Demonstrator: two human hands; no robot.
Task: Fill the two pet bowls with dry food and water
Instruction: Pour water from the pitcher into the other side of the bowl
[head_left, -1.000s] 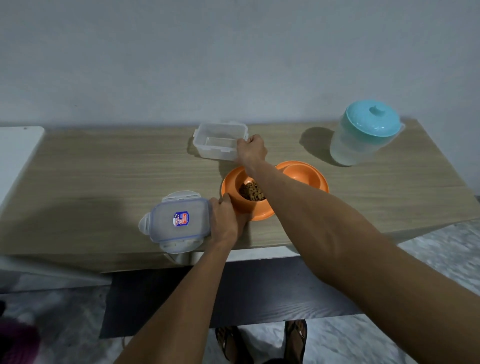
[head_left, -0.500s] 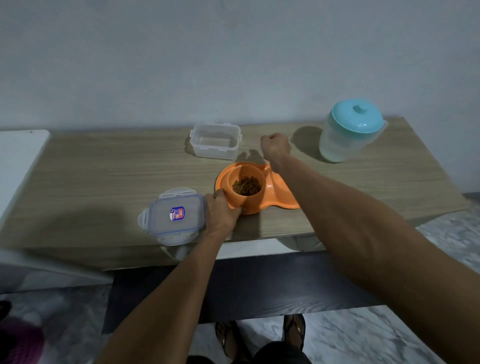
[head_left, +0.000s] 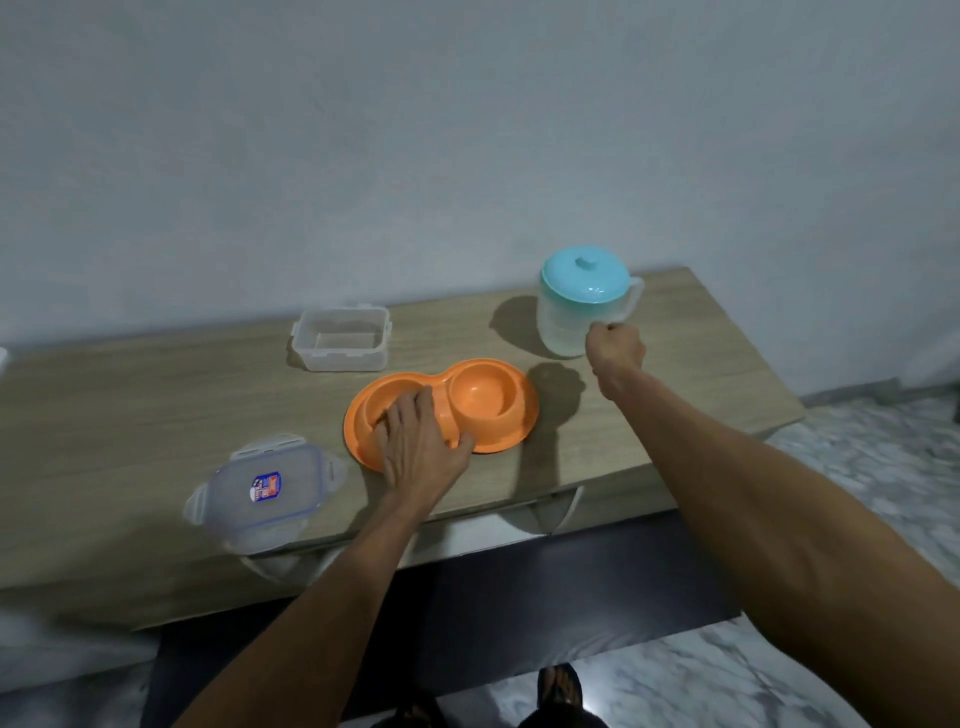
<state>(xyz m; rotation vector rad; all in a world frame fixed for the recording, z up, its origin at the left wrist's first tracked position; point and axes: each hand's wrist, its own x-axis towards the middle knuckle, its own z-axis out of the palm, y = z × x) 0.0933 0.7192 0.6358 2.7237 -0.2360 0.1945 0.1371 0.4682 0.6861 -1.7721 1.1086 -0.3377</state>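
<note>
Our right hand has left the clear box and gone across to the jug, curled up just beside it. Our left hand has slid from the rim onto the food side of the orange bowls.

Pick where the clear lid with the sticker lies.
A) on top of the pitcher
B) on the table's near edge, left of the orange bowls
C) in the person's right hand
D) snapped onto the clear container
B: the lid lies flat at the near edge of the table, left of the orange double pet bowl, while the clear container stands uncovered at the back.
</note>
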